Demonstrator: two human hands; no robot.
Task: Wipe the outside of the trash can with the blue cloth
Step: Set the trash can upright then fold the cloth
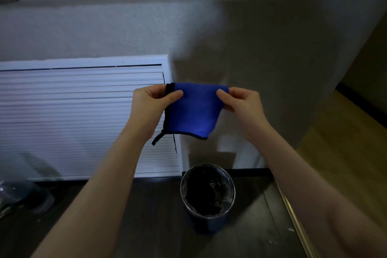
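Above the floor, your left hand (154, 98) pinches the blue cloth (191, 111) at its black-edged corner; your right hand (240, 100) pinches the opposite corner. Both are well clear of the trash can (207, 197) below. Its wall is unwiped. Risks: the loose liner snagging, or the can tipping if unbraced.

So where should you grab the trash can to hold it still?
Probably the top rim of the trash can, reaching down from above. It stands upright and open on the floor, and its round side looks harder to grip. Both hands are busy with the blue cloth.
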